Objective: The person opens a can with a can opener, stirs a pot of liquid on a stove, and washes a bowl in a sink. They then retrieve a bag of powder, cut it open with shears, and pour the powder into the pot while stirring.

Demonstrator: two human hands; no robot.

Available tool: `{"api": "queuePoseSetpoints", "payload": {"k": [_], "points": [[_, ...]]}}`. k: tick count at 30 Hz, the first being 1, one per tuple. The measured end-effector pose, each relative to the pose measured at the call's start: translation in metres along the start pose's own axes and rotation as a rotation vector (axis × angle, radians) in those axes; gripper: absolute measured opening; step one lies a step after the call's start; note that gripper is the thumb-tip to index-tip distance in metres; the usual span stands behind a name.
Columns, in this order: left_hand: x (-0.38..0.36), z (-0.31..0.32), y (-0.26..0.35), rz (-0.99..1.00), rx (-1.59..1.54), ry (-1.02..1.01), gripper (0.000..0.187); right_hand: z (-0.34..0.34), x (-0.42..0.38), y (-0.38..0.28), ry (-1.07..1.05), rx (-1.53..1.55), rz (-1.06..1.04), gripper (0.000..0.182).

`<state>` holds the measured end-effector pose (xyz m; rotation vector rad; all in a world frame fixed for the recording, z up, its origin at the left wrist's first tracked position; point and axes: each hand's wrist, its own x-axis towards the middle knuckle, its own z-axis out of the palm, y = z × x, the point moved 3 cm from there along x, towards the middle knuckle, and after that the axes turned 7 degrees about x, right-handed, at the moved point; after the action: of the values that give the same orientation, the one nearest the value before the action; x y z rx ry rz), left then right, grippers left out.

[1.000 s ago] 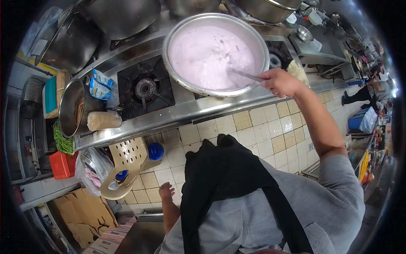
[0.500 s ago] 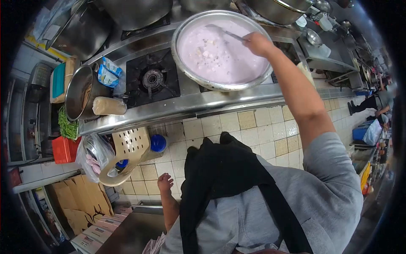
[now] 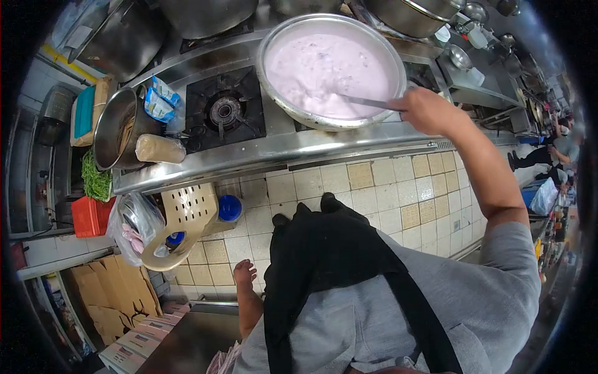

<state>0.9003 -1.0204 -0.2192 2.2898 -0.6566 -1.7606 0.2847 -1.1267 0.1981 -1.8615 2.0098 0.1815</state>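
My right hand is closed round the handle of a metal ladle. The ladle reaches over the near right rim of a large, wide metal basin; its head is hidden under the liquid. Pale pinkish-purple liquid nearly fills the basin, with ripples and small lumps on its surface. The basin sits on the stove counter. Down at my left side hangs my left hand, its fingers loosely curled and apart, holding nothing.
Left of the basin is a gas burner. Blue packets, a wrapped tan block and a metal pot stand further left. Below are a beige perforated basket and blue container. Another person is far right.
My right hand has swung right and toward me, drawing the ladle from the far side of the basin to its near side. The liquid is more churned. My left hand stays low.
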Motion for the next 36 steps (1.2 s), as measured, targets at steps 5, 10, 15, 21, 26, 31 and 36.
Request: {"api": "queuePoseSetpoints", "payload": {"k": [5,10,15,21,26,31,36], "points": [[0.006,-0.002,0.014,-0.002,0.015,0.008,0.026,0.034,-0.006,0.017,0.171,-0.031,-0.028,0.039],[0.009,0.004,0.025,0.028,0.030,0.016,0.024,0.055,0.055,0.026,0.326,-0.062,0.077,0.036],[-0.010,0.014,0.029,0.074,-0.027,0.031,0.024,0.045,0.093,0.060,0.445,-0.004,0.192,0.026],[-0.021,0.019,-0.010,0.022,-0.053,0.055,0.026,0.058,0.093,0.102,0.168,0.241,0.152,0.015],[0.007,0.014,-0.050,0.133,0.116,-0.046,0.024,0.071,0.073,0.060,0.073,1.058,0.353,0.022],[-0.011,0.015,-0.004,0.022,0.051,-0.021,0.024,0.047,0.015,0.026,0.054,1.077,0.307,0.025],[0.003,0.010,0.037,0.050,0.031,0.023,0.029,0.009,-0.024,0.039,0.220,0.982,0.327,0.030]]}}
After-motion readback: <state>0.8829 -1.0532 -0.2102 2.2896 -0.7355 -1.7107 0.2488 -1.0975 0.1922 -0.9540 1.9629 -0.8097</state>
